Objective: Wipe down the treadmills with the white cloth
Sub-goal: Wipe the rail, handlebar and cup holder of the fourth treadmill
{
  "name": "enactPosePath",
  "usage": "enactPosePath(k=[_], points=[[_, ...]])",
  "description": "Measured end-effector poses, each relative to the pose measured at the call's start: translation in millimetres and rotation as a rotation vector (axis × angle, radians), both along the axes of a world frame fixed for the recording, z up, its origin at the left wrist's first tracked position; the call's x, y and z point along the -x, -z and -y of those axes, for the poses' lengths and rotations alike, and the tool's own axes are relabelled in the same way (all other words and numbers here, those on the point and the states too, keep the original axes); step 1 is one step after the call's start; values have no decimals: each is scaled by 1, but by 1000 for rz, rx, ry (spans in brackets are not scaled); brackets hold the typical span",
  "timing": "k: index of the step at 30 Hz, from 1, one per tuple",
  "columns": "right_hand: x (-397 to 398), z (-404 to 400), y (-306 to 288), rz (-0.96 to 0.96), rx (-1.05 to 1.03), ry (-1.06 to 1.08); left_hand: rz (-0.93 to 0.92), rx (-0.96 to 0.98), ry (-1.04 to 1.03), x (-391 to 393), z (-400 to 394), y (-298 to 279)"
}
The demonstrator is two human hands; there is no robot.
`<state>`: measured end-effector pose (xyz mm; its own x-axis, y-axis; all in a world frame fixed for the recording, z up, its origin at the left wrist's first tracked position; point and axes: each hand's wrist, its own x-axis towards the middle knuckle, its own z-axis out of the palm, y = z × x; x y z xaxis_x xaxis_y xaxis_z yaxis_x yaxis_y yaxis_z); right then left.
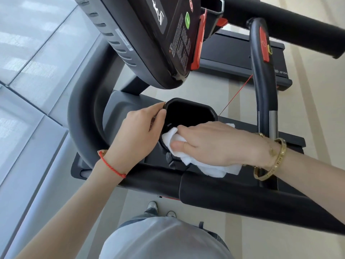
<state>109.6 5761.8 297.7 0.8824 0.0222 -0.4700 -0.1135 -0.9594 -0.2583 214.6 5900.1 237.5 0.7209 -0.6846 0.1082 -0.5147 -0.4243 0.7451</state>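
I look down on a black treadmill [224,193] from above. In the middle is its black cup holder [190,113]. My left hand [138,131] grips the holder's left rim, fingers curled over the edge. My right hand [211,144] lies flat on the white cloth [201,165] and presses it against the holder's near rim. Part of the cloth hangs out below my palm. The console [149,40] tilts overhead at the top.
A curved black handrail [82,116] wraps the left side and a thick front bar [242,200] crosses below my hands. An upright grip [265,86] with a red switch stands on the right. A red safety cord [237,94] runs diagonally. Glass panels lie to the left.
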Motion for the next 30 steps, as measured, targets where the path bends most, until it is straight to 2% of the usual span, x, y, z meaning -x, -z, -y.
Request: enactPosePath(k=[3, 6, 9, 12, 15, 17, 19, 24, 30], points=[[13, -1, -4, 86, -35, -24, -42, -7, 28, 0, -2, -4], [26, 3, -14, 29, -85, -28, -63, -29, 61, -4, -2, -5], [24, 8, -17, -39, -179, 88, -46, -54, 107, -11, -3, -6], [15, 12, -7, 55, -285, 272, -51, -56, 144, -17, 0, -7], [3, 10, 4, 142, -209, 348, -50, -38, 180, -22, 4, -7], [-5, 2, 9, 97, -82, 286, -55, -27, 195, -24, 5, -6], [-16, -5, 11, 3, -51, 207, -68, -13, 198, -26, 6, -5], [-34, -2, 12, -227, -117, 111, -69, 12, 192, -28, 8, -1], [-20, 4, -6, -302, -229, 60, -34, 20, 208, -32, 13, -1]])
